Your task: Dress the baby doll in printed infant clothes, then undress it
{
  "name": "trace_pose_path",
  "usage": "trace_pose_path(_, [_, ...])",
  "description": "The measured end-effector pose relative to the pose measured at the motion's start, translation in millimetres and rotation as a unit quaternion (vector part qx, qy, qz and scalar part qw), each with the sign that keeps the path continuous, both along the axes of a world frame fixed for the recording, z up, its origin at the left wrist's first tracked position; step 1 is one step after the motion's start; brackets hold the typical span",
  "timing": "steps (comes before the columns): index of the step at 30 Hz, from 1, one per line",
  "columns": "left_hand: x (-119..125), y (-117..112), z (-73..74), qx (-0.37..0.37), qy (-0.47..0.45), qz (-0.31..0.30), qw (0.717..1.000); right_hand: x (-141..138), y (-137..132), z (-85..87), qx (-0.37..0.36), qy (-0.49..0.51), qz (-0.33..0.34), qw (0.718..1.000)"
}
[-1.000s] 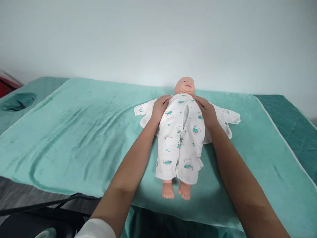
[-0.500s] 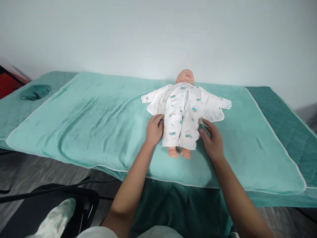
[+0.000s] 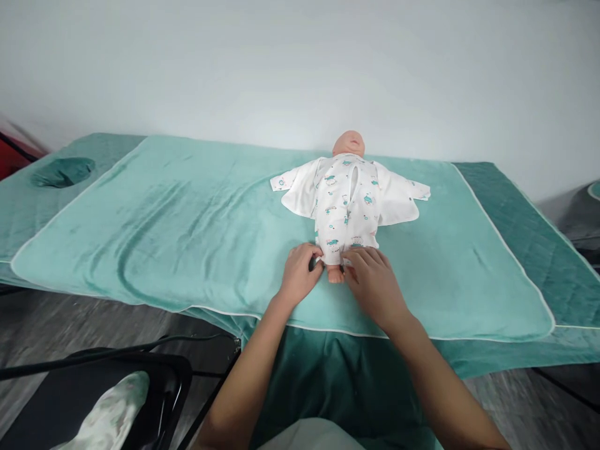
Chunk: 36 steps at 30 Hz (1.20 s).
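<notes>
A baby doll point(image 3: 349, 143) lies on its back with its arms out to the sides. It wears a white printed baby outfit point(image 3: 340, 215), with a slit open at the chest and trouser legs reaching the ankles. My left hand point(image 3: 301, 270) pinches the hem of the trouser leg on the left side. Over the other leg's lower end lies my right hand point(image 3: 372, 278), its fingers curled at the hem near the inner seam. That hand hides the foot on its side. One bare foot point(image 3: 335, 274) shows between my hands.
The bed bears a light green velvet cover point(image 3: 201, 219) with white piping, wrinkled at the left. Its left end has a face hole point(image 3: 63, 172). A white wall point(image 3: 300, 69) stands behind. At lower left is a black chair point(image 3: 51, 400) with a patterned cloth point(image 3: 110, 412) on it.
Both hands have moved from the sides of the doll's legs down to the trouser hems. My right hand has come inward and covers one foot.
</notes>
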<state>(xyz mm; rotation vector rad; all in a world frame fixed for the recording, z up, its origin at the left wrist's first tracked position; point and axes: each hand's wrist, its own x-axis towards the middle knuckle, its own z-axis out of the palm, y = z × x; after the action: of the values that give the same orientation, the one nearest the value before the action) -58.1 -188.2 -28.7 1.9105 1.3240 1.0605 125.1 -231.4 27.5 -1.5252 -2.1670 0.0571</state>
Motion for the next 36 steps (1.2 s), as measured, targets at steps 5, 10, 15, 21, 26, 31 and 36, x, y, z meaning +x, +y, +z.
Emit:
trace_pose_path(5, [3, -1, 8.1, -0.058, -0.181, -0.032, 0.981, -15, 8, 3.1, 0.003, -0.053, -0.02, 0.998])
trace_pose_path(10, [-3, -2, 10.2, -0.122, -0.268, -0.07, 0.953, -16, 12, -2.1, -0.005, -0.044, -0.022, 0.999])
trace_pose_path(15, [-7, -3, 7.6, -0.123, -0.283, -0.066, 0.949, -5, 7, -0.5, -0.017, 0.008, 0.044, 0.999])
trace_pose_path(21, [-8, -8, 4.2, -0.124, -0.264, -0.101, 0.951, 3, -3, 13.7, -0.024, 0.052, 0.12, 0.991])
trace_pose_path(26, [-8, -5, -6.9, -0.117, -0.287, -0.072, 0.948, 22, -9, 11.3, -0.033, 0.119, 0.106, 0.987])
trace_pose_path(31, [0, -1, 0.2, -0.045, -0.246, -0.056, 0.967, 41, -13, -17.5, -0.015, 0.111, 0.009, 0.994])
trace_pose_path(36, [26, -7, 27.2, 0.122, -0.02, -0.08, 0.989, 43, -6, -38.5, -0.009, 0.125, -0.028, 0.992])
